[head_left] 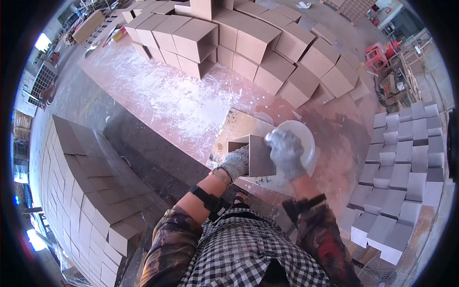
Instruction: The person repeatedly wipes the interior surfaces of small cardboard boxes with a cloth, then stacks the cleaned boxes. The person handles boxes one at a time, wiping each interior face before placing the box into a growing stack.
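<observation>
We see 2 gloved hands apart: the left hand (237,161) is in the box (262,158), its fingers hidden so we can't tell the grip, while the right hand (287,150) is curled by the box's right side, contents unclear. We log the box as plain grey-brown, square-edged, open toward the left, above a stained board (237,125) beside a white round basin (310,136). Farther out, we get similar stacked boxes (251,36) across a white-smeared reddish table (158,103).
</observation>
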`<state>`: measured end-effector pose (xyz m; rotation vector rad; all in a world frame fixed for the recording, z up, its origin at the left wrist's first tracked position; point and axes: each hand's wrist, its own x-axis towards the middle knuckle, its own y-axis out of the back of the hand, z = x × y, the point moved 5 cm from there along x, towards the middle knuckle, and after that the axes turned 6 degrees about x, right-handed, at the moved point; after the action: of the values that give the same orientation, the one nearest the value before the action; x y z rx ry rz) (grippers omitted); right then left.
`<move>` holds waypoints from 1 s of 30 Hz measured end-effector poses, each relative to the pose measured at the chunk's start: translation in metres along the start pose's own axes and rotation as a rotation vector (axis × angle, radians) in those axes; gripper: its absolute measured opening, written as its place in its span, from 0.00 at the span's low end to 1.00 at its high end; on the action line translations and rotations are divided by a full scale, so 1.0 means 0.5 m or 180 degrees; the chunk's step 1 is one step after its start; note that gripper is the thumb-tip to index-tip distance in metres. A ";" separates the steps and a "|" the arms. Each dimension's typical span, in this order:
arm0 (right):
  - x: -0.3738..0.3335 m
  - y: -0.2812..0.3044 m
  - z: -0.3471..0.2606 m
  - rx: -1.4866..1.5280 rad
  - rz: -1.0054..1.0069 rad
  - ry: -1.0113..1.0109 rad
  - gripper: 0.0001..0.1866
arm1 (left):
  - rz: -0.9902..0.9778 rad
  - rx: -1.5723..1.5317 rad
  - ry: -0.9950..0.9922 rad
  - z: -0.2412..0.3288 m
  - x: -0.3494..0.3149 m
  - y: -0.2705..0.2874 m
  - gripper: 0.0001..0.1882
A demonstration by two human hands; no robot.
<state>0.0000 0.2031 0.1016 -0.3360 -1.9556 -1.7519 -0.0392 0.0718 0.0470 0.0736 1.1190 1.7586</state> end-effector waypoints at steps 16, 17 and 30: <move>0.004 0.089 -0.046 0.0670 0.0440 0.0209 0.09 | 0.0053 -0.0049 0.0018 0.007 -0.025 0.017 0.28; 0.017 0.082 -0.014 0.0535 0.0456 0.0131 0.09 | 0.0014 -0.0009 -0.0127 0.028 -0.007 0.017 0.28; -0.073 0.123 -0.164 0.1137 -0.1000 0.0464 0.20 | 0.0602 -0.0200 -0.0163 -0.034 0.002 -0.030 0.26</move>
<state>0.0769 0.1368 0.1407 0.2269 -2.2487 -1.5069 -0.0379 0.0624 0.0265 0.1906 1.0469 1.9472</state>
